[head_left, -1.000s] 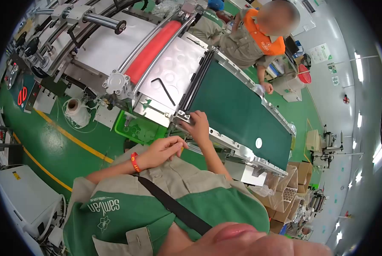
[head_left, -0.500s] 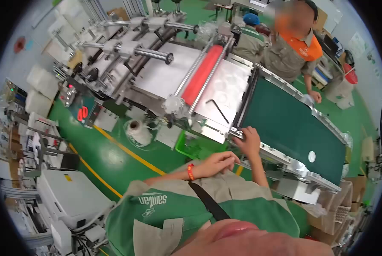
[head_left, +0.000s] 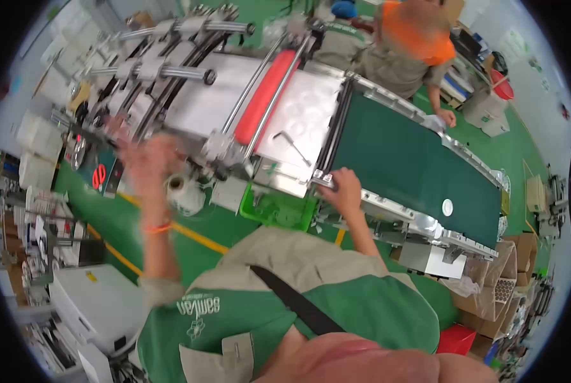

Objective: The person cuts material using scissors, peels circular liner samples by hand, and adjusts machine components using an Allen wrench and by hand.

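Green conveyor (head_left: 413, 166) touched at one corner by the right hand (head_left: 344, 193), fingers half-curled, grip unclear; left hand (head_left: 150, 159) blurred, hold unreadable. Upside-down "sam…van" shirt lettering (head_left: 199, 306) seen; hex key (head_left: 296, 149) spotted; far edge flanked by a co-worker (head_left: 400, 64).

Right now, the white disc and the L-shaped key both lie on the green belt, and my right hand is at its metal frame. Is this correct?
The L-shaped key is not there: the head view shows it on the pale surface between the red roller and the green belt. The white disc is on the belt, your right hand at its metal frame.
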Motion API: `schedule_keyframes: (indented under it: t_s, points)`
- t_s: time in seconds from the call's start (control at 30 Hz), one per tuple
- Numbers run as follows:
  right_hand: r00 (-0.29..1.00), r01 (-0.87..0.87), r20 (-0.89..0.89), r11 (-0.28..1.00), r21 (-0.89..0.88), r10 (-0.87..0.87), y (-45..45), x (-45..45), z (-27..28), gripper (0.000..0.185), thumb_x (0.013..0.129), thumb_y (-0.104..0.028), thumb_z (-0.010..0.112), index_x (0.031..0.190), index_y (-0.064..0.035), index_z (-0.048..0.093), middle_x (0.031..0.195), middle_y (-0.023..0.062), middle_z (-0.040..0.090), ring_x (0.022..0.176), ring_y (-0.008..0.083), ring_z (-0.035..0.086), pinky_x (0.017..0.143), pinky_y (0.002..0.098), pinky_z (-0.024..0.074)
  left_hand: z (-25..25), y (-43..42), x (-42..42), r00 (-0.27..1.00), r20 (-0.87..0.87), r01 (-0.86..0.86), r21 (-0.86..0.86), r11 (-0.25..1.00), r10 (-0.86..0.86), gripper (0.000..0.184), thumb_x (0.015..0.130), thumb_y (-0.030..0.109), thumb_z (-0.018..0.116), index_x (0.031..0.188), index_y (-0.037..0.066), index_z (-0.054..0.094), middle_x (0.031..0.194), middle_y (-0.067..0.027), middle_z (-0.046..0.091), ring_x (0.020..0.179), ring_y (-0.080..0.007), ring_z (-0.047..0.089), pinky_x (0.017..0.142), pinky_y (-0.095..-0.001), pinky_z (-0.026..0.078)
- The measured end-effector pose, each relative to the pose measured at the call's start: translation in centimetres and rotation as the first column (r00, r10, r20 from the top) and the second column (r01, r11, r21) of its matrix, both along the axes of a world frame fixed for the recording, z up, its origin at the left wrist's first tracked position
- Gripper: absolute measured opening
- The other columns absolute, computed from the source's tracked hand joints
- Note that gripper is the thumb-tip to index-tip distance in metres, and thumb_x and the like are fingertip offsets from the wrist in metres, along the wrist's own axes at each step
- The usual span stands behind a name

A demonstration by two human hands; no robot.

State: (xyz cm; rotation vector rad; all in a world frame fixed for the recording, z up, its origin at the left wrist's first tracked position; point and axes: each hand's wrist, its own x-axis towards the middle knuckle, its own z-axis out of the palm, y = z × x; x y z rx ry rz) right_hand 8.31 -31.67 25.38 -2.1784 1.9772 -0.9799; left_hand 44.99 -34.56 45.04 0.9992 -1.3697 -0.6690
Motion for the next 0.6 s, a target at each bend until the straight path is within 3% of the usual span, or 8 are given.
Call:
schedule_keyframes:
  t_s: [0.07,0.13,0.17,0.23,0.33,0.6]
  points:
    - [0.999,-0.032,0.035,0.999,0.016,0.031,-0.1,-0.3,-0.1,0.032,0.059,-0.026,0.074,0.079,-0.0065,0.058,0.078,0.0089,0.05,0.077,0.0287,0.05,0.065,0.0404,0.0415,0.0,-0.9,11.3,0.934,0.157,-0.326,0.015,0.945,0.32,0.054,0.092,0.02,0.041,0.141,0.008,0.022,0.115,-0.0146,0.055,0.102,-0.0221,0.055,0.085,-0.0306,0.047]
    - [0.998,-0.05,0.043,0.998,0.023,0.049,0.0,-0.7,-0.6,0.033,0.059,-0.028,0.074,0.081,-0.0077,0.059,0.08,0.0088,0.05,0.08,0.0279,0.05,0.066,0.0402,0.0422,-1.0,1.5,35.8,0.854,0.012,-0.51,-0.182,0.841,0.52,0.044,0.091,0.022,0.041,0.131,0.006,0.038,0.101,-0.017,0.06,0.087,-0.0206,0.059,0.076,-0.0309,0.051]
    - [0.998,-0.045,0.042,0.998,0.051,0.043,-0.1,-0.8,-0.6,0.035,0.059,-0.028,0.074,0.083,-0.0083,0.059,0.081,0.0078,0.05,0.081,0.027,0.05,0.067,0.0395,0.0425,-1.3,2.6,41.1,0.764,-0.019,-0.636,-0.194,0.747,0.645,0.044,0.09,0.021,0.041,0.131,0.005,0.039,0.101,-0.0168,0.06,0.086,-0.0205,0.059,0.075,-0.0308,0.051]
    - [0.998,-0.035,0.053,0.998,0.047,0.032,-0.2,-0.7,-0.5,0.034,0.059,-0.028,0.074,0.083,-0.0096,0.06,0.08,0.007,0.05,0.079,0.0267,0.05,0.066,0.0381,0.0423,-3.1,9.2,44.6,0.511,-0.024,-0.855,-0.123,0.505,0.859,0.043,0.09,0.021,0.042,0.13,0.005,0.04,0.1,-0.0165,0.06,0.085,-0.0205,0.059,0.074,-0.0306,0.05]
    - [0.996,-0.03,0.079,0.999,0.016,0.028,-0.2,-0.5,0.0,0.033,0.06,-0.029,0.074,0.083,-0.0103,0.059,0.079,0.0059,0.049,0.08,0.026,0.05,0.066,0.0377,0.042,-6.8,16.1,44.5,0.256,-0.032,-0.966,0.018,0.257,0.966,0.042,0.089,0.02,0.042,0.128,0.005,0.041,0.1,-0.0159,0.06,0.084,-0.0204,0.059,0.072,-0.0302,0.05]
    - [0.989,-0.052,0.14,0.994,0.1,0.038,-0.3,-0.2,0.3,0.029,0.061,-0.025,0.073,0.079,-0.0088,0.057,0.079,0.0047,0.049,0.079,0.0251,0.05,0.065,0.0382,0.0419,-9.3,23.0,43.3,0.091,-0.024,-0.986,0.141,0.094,0.996,0.039,0.087,0.017,0.043,0.125,0.005,0.046,0.098,-0.0145,0.06,0.079,-0.0201,0.059,0.067,-0.0293,0.048]
